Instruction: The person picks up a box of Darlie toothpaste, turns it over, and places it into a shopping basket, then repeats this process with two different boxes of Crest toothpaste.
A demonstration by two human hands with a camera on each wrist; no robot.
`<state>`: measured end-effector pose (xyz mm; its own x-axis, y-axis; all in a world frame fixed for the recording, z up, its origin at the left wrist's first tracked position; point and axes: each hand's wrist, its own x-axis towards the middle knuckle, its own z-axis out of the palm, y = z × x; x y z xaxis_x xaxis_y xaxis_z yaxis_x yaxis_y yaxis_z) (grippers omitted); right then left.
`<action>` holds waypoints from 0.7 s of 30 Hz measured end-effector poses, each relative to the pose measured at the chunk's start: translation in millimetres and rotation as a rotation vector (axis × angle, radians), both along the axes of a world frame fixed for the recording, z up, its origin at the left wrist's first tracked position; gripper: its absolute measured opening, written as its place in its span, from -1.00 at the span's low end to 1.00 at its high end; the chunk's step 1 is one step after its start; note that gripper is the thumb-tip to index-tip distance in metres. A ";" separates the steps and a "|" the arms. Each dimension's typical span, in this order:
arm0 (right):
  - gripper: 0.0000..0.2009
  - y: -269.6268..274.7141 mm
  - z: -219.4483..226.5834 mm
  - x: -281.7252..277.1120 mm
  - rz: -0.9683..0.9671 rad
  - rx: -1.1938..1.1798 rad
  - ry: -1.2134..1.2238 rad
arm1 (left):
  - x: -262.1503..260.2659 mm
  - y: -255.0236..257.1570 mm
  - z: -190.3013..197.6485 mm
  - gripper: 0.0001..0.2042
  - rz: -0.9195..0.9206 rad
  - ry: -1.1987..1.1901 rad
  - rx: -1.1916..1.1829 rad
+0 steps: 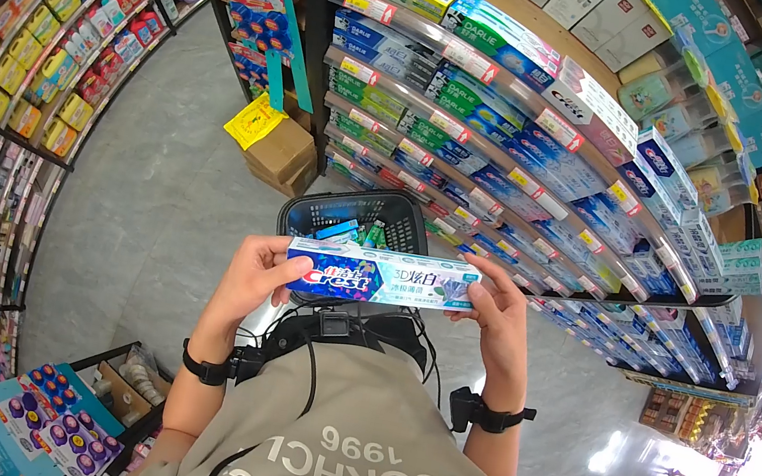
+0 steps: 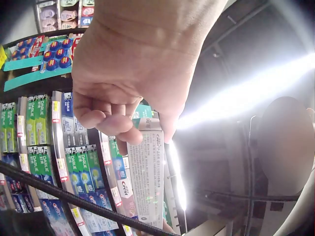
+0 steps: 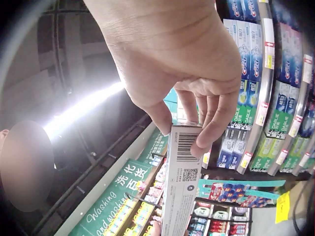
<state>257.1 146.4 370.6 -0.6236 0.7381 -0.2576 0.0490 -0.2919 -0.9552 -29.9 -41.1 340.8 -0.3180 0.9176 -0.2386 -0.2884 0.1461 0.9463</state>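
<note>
A long Crest toothpaste box (image 1: 381,278) is held level in front of the person's body, its blue and white front facing up to the head view. The left hand (image 1: 261,281) pinches its left end, thumb on the front. At the other end the right hand (image 1: 495,316) grips with thumb and fingers. In the left wrist view, the left hand (image 2: 135,64) holds the box (image 2: 146,179), with printed text on the side seen. A barcode shows on the box (image 3: 183,167) in the right wrist view, under the right hand (image 3: 179,64).
Behind the box stands a black basket (image 1: 414,218) with several packs inside. Curved shelves of toothpaste (image 1: 484,104) rise ahead and to the right. A cardboard carton (image 1: 284,156) is on the floor, and shelves of bottles (image 1: 57,2) line the left.
</note>
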 end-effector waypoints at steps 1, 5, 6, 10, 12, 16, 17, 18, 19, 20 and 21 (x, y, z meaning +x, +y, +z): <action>-0.58 0.4 -0.1 0.0 -0.002 -0.002 0.002 | 0.0 0.8 0.0 -0.69 -0.002 0.000 0.002; -0.58 1.5 -0.4 1.1 -0.004 -0.002 -0.007 | 0.0 3.1 0.4 -0.68 -0.011 -0.005 -0.003; -0.58 1.6 -0.4 1.3 -0.006 -0.002 -0.009 | 0.0 3.6 0.2 -0.68 -0.012 -0.007 -0.002; -0.58 2.3 -0.6 0.8 -0.007 -0.004 -0.010 | -0.8 4.7 -1.4 -0.69 -0.018 0.002 0.002; -0.57 1.6 0.5 -1.6 -0.029 0.003 -0.011 | -1.7 5.3 -1.9 -0.69 -0.019 0.004 -0.002; -0.56 2.6 0.0 -2.4 -0.033 0.007 -0.012 | -2.1 5.9 -0.7 -0.70 -0.016 0.006 -0.004; -0.57 3.3 -0.1 -1.9 -0.023 0.003 -0.012 | -2.1 6.1 -0.4 -0.70 -0.013 0.005 -0.004; -0.57 4.3 -0.1 -1.1 -0.014 0.000 -0.011 | -2.1 6.5 -0.1 -0.70 -0.010 0.003 -0.004; -0.58 4.8 0.0 -0.8 -0.005 -0.004 -0.011 | -2.1 6.7 0.0 -0.70 -0.006 0.001 -0.004; -0.58 5.0 0.1 -1.1 -0.003 -0.003 -0.011 | -2.3 6.6 0.0 -0.70 -0.007 0.000 -0.003; -0.58 5.2 0.3 -1.4 -0.002 -0.002 -0.011 | -2.5 6.4 -0.1 -0.70 -0.008 -0.001 -0.001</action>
